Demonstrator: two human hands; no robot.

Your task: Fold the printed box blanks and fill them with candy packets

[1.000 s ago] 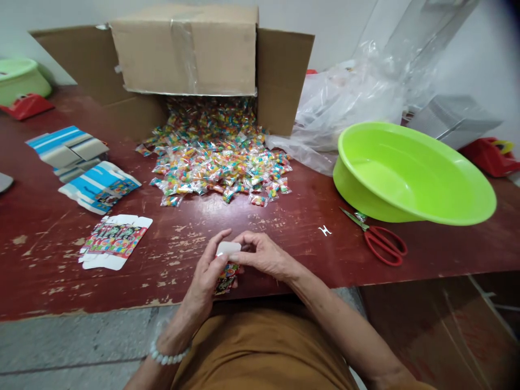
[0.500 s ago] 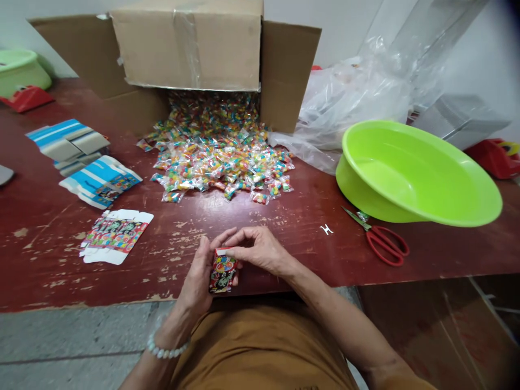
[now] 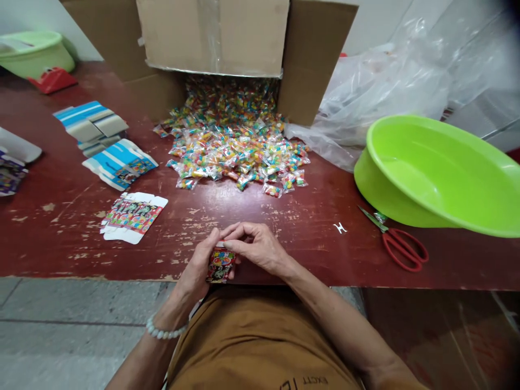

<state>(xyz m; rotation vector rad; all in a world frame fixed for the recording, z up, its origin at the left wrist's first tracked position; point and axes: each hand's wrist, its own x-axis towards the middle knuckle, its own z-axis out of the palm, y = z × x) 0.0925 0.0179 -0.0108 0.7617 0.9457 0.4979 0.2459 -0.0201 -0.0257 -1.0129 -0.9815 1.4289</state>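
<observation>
A small, colourful printed candy box point(image 3: 221, 264) stands near the table's front edge, close to my body. My left hand point(image 3: 201, 262) is wrapped round its left side and back, the thumb along the edge. My right hand point(image 3: 258, 249) has its thumb and fingers pinched at the white top flap, partly covering it. Whether anything lies inside the box cannot be seen. Flat printed cartons point(image 3: 136, 215) lie on the table to the left of my hands. Beyond my hands spreads a heap of clear candy packets point(image 3: 239, 154).
A large cardboard box point(image 3: 244, 38) sits behind the packets. To the right stand a tilted green basin point(image 3: 406, 200), red-handled scissors point(image 3: 406, 250) and plastic bags point(image 3: 385, 86). Blue-and-white cartons point(image 3: 119, 162), a red tape dispenser point(image 3: 54, 80) and another green basin point(image 3: 40, 54) are left.
The view has shifted left and tilted down a little, so the table's things appear further right. Both hands stay on the candy box, with the right thumb still at its top flap.
</observation>
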